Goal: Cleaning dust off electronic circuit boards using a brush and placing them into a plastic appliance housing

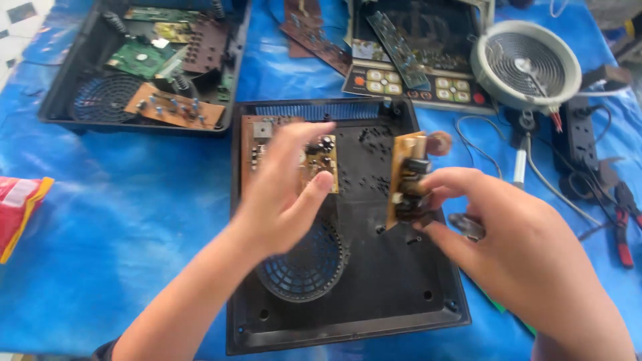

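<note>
While my right hand (515,247) pinches the small brown circuit board (408,180) by its lower edge and holds it upright over the right side of the open black cooker base (374,294), my left hand (287,194) hovers spread and empty above the second board (314,164) that lies flat inside the base, fingers loose and touching nothing I can be sure of. To handle this well, I judge the grip should stay on the board's edges, clear of the dark capacitors on its face, and the free hand should steady the base rather than press on the parts. Below the hands sits the round fan grille (304,267) in the base floor. Further out, a second black housing (87,107) full of green and brown boards lies at upper left, a glass control panel (414,80) and a round coil heater (525,63) at upper right, and red-handled pliers (622,220) at the far right. Everything rests on a blue plastic sheet (134,220) in bright daylight.
</note>
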